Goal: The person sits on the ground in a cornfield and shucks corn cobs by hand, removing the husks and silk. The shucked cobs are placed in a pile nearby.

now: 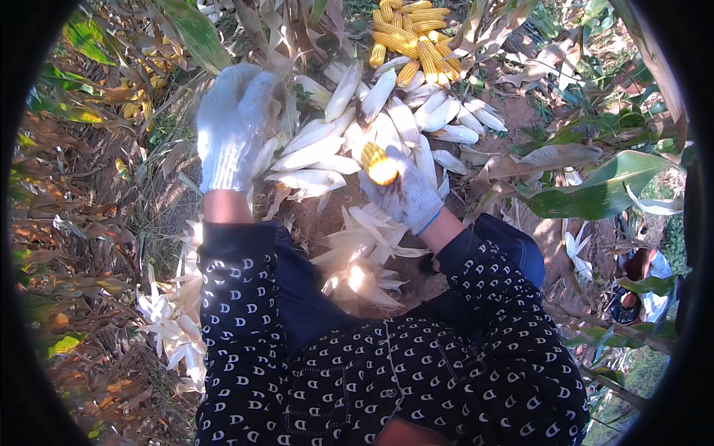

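My right hand, in a soiled white knit glove, grips a husked yellow corn cob whose end faces up. My left hand, in a whiter knit glove, is raised at the left beside dry corn stalks and leaves. Its fingers are blurred and curled away from me, so whatever they may hold is hidden. Beyond my hands lies a heap of ears in pale husks. Bare yellow cobs are piled past that heap. Empty husks lie on the soil between my legs.
More stripped husks lie to my left. Dry corn plants crowd that side, with several yellow cobs among them. A broad green corn leaf reaches in from the right. Another person is partly visible at the far right.
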A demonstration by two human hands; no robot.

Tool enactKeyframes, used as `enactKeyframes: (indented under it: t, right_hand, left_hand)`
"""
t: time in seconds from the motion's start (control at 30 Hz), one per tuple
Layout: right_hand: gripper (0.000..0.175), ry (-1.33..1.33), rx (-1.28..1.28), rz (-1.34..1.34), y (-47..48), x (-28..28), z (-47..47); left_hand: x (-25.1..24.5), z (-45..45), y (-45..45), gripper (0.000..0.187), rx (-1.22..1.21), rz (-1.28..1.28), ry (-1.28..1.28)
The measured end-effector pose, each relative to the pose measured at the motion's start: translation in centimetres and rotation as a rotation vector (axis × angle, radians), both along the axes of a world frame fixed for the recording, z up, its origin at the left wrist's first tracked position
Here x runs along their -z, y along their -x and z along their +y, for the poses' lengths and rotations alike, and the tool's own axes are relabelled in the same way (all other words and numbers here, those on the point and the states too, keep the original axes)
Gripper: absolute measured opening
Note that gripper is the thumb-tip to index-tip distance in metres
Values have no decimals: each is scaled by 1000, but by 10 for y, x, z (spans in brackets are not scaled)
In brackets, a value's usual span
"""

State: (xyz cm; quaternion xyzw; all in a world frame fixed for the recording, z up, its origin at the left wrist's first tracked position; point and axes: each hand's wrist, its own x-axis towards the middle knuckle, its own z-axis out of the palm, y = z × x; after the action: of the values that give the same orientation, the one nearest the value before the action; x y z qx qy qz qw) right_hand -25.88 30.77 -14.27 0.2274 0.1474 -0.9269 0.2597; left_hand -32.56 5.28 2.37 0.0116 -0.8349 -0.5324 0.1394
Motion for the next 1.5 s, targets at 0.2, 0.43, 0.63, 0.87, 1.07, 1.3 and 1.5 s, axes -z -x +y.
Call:
enactKeyframes:
  t: [0.2,0.43,0.63,0.87,1.07,1.3,1.5]
  right_hand:
    - [28,-450,407,449,58,-42,55]
    - [40,-712,-196,281,19,45,8]
    - [51,-1576,-883,499,43,109,-27]
    - [32,-1936,-714,1357,106,114,-66]
    - [31,-1867,-1072,1190,162,139,-102]
    - [30,-2169,-1231,968,145,200,-123]
    - [29,-1848,-1002,1105,100,206,-94]
  left_hand:
    - [1,-12,-2,28,-47,56,112]
    - [-3,-22,-8,25,15,95,-169]
    - [-6,-27,-5,27,-48,63,-349]
    - [-8,-21,1,29,-76,41,-312]
    - [-3,-15,8,29,-31,52,-214]
    - [0,-16,15,29,-8,51,-198]
    - [-3,-13,12,29,13,42,-257]
